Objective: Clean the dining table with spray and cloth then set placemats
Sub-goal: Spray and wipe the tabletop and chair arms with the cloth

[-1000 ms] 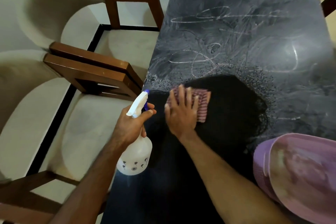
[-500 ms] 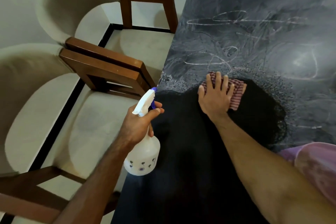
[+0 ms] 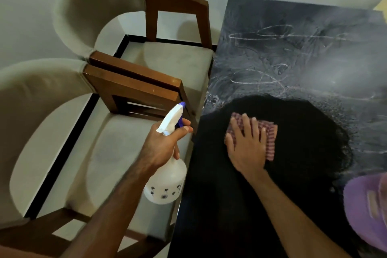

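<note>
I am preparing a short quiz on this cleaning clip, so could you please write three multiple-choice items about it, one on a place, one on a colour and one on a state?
1. Where is the spray bottle?
A. Held beside the table's left edge
B. Standing on the far table end
C. Lying on a chair seat

2. What colour is the bottle's trigger?
A. Red
B. Blue
C. Green

3. How does the right hand meet the cloth?
A. Pinching it in the air
B. Not touching it
C. Pressing it flat on the table

Answers: 1 A, the left hand grips its neck over the chair; 2 B, blue shows at the nozzle; 3 C, straight fingers lie over the cloth.
</note>
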